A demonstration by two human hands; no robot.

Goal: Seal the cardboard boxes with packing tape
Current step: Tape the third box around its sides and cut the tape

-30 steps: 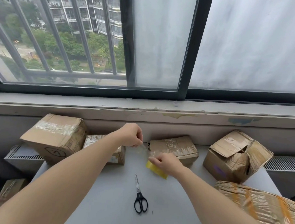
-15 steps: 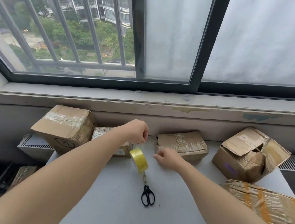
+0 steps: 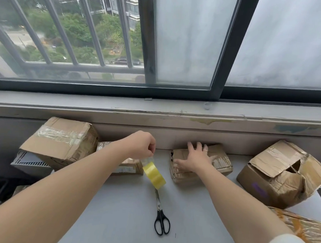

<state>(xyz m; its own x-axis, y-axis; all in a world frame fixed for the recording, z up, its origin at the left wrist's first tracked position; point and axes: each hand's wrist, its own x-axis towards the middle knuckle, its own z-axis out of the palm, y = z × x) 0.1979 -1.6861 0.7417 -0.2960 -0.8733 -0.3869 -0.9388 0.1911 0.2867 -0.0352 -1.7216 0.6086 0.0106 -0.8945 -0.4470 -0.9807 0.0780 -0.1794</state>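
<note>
On the grey worktop [image 3: 115, 211] under the window, your two hands are busy side by side. Your left hand [image 3: 142, 144] is raised a little above the surface with its fingers curled, pinching the loose end of a clear tape strip [image 3: 150, 158] at the fingertips. The yellow tape roll [image 3: 154, 174] hangs from that strip just below the hand, tilted, in front of the tips of the scissors [image 3: 162, 218]; you cannot tell whether the roll touches the worktop. The scissors lie closed, black handles toward you, between your two forearms.

Your right hand [image 3: 193, 159] is released and flat, fingers spread, its palm on top of the low crumpled box [image 3: 222, 160] at the back of the worktop, close to the wall. A ring [image 3: 206, 150] shows on one finger.

To the left, a large box [image 3: 61, 141] with tape across its top rests tilted, partly over a radiator [image 3: 29, 162] beside the worktop. A small box [image 3: 130, 167] sits just beside it, partly hidden behind your left forearm. To the right, apart from the crumpled box, stands a battered box [image 3: 278, 174] with its top flaps torn and gaping. At the near right corner lies a parcel [image 3: 302, 226] wrapped in glossy brown tape, cut off by the edge of view.
</note>
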